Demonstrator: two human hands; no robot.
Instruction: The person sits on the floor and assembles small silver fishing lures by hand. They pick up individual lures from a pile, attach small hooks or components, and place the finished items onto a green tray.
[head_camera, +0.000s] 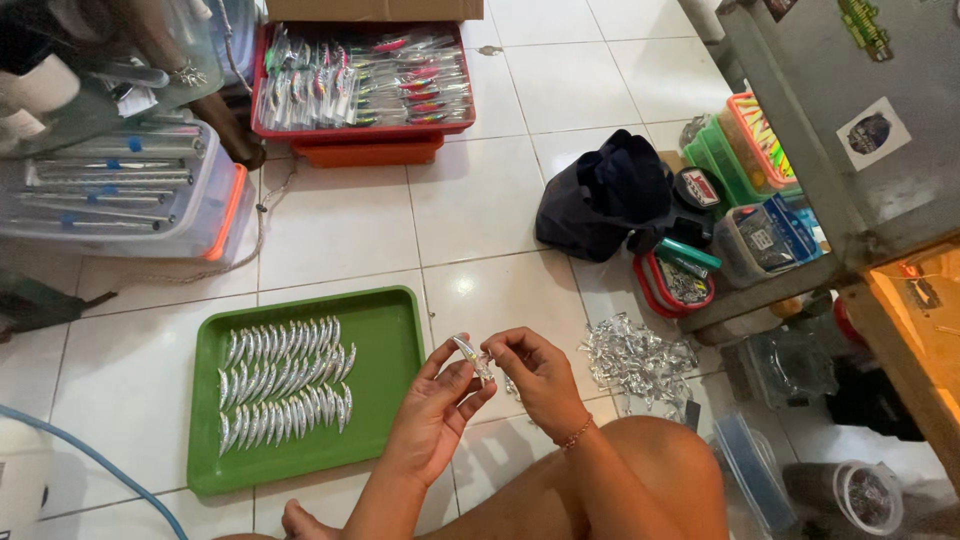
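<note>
Both hands are working together over the white tiled floor (480, 200), just right of the green tray (390, 350). The left hand (435, 405) is pinching a small silver fishing lure (468, 355) between thumb and fingertips, fingers curled partly shut around it, the lure tilting up and to the left. The right hand (535, 375) is closing in from the other side, fingers bent and touching the lure's right end; what exactly it is gripping there is too small to tell. A beaded bracelet (575, 435) is sitting on the right wrist.

On the tray, rows of silver lures (285, 385) are lying side by side, filling its left half. To the right of the hands, a loose pile of clear plastic wrappers (635, 355) is resting on the floor. Further back, a red tray (365, 75) is holding packaged colourful lures, a dark bag (600, 195) is slumping near small plastic tubs (760, 240), and a clear storage box (120, 190) is standing at the left.
</note>
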